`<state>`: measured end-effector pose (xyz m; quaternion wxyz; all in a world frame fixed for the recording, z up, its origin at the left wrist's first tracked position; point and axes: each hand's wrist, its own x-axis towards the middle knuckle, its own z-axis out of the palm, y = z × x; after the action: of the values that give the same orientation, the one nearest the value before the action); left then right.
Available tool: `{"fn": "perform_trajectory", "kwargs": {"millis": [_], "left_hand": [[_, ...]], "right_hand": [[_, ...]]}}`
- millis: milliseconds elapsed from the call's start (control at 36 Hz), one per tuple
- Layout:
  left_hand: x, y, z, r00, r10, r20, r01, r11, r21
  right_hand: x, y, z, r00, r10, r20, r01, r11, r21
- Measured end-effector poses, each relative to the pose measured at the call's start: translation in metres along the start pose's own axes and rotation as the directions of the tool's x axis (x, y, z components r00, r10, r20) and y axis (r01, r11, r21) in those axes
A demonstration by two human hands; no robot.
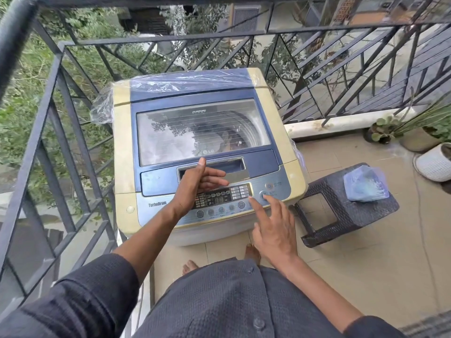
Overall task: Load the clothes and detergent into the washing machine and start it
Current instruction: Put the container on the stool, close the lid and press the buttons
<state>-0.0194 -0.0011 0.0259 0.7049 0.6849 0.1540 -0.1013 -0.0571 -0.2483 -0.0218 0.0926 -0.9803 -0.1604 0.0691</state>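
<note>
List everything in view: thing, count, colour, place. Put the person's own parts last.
washing machine: one, cream and blue, lid closed, against the railing
control panel: one, silver-blue, front edge of the machine
plastic wrap: one, clear, over the machine's back
railing: one, dark metal, around the balcony
stool: one, dark brown, right of the machine
detergent bag: one, light blue, on the stool
plant pots: several, white and tan, far right
left hand: one, over the panel, fingers relaxed
right hand: one, forefinger at the panel's right buttons
feet: two, bare, on the tiles
</note>
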Motion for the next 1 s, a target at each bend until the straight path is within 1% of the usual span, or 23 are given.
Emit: {"fn": "perform_trajectory", "kwargs": {"millis": [139,389,694,1000], "left_hand": [[0.0,0.002,0.001,1.0,-0.013,-0.011,0.013,1.0,-0.005],[0.0,0.001,0.001,1.0,-0.019,-0.013,0.019,1.0,-0.006],[0.0,0.002,0.001,0.999,-0.034,-0.026,0.034,0.999,-0.005],[0.001,0.005,0.004,0.998,-0.053,-0.044,0.052,0.998,-0.021]], "right_hand": [[0.002,0.009,0.001,0.997,0.068,-0.043,-0.067,0.997,0.024],[0.002,0.025,0.003,0.989,0.104,-0.102,-0.101,0.994,0.032],[0.001,0.034,0.014,0.988,0.052,-0.148,-0.051,0.999,0.013],[0.002,0.038,0.022,0.981,0.029,-0.189,-0.028,1.0,0.009]]}}
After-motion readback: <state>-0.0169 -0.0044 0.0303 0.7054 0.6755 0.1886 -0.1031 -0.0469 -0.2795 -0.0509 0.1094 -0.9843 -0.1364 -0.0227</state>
